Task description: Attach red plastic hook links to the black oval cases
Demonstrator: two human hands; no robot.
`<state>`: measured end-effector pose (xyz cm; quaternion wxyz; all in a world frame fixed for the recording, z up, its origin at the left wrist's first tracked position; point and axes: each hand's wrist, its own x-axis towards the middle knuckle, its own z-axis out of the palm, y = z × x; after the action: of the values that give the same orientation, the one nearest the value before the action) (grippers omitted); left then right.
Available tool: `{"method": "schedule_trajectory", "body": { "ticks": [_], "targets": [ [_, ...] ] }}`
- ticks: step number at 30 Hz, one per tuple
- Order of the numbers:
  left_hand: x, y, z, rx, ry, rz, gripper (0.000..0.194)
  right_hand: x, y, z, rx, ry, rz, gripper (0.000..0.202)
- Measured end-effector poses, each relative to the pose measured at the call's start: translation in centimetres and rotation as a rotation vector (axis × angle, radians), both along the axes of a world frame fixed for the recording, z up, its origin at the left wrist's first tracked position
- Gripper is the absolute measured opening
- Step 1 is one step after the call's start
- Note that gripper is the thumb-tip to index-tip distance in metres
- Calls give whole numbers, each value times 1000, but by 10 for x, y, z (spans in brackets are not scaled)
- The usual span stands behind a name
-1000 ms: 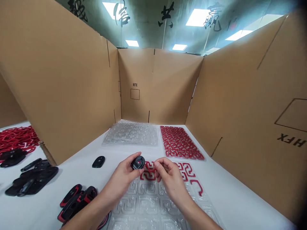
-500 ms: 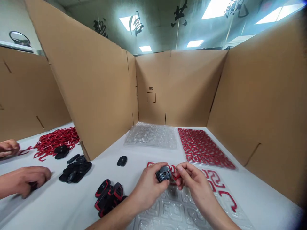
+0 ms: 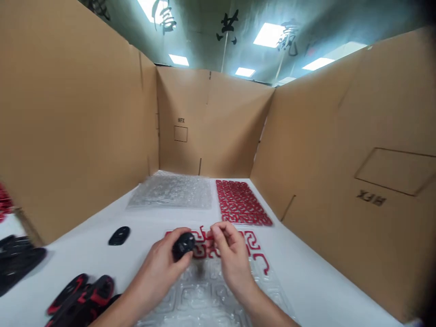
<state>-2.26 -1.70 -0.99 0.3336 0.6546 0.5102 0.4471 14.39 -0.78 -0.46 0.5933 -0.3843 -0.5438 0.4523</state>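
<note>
A small black casing is gripped between the thumb and fingers of my left hand. Just right of it, my right hand pinches a thin red hooked strip, partly hidden by the fingers. Both hands are over a clear plastic tray whose far rows hold red strips. One loose red strip lies at the tray's right side. A lone black casing rests on the white table to the left.
Black-and-red assembled pieces are heaped at the lower left, with black casings beyond. Stacked clear trays and a tray full of red strips lie farther back. Cardboard walls enclose the table's back and sides.
The view has swung right, so the co-worker's hands are out of frame. The black casing in my left hand has turned, showing its smooth dark face. The red strip now stands out left of my right fingers.
</note>
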Motion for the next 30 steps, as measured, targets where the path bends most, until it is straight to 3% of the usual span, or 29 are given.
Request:
{"method": "schedule_trajectory", "body": {
  "ticks": [7, 10, 14, 18, 22, 26, 30],
  "targets": [
    [-6, 0, 5, 30, 165, 4, 33, 0, -16, 2, 266, -541, -61, 21],
    [-4, -3, 13, 38, 201, 4, 33, 2, -15, 4, 369, -504, -120, 18],
    [-2, -3, 17, 35, 201, 1, 34, 5, -11, 6, 375, -619, -53, 19],
    [-4, -2, 14, 45, 180, -11, 27, 4, -13, 7, 413, -594, -131, 20],
    [-6, 1, 7, 50, 128, -2, 31, 3, -12, 5, 396, -715, -90, 20],
    [-13, 5, 9, 89, 137, 62, 36, 6, -11, 7, 381, -687, -163, 19],
    [-43, 17, 27, 137, 119, 222, 40, 10, -5, 5, 343, -677, -124, 19]
  ]
}}
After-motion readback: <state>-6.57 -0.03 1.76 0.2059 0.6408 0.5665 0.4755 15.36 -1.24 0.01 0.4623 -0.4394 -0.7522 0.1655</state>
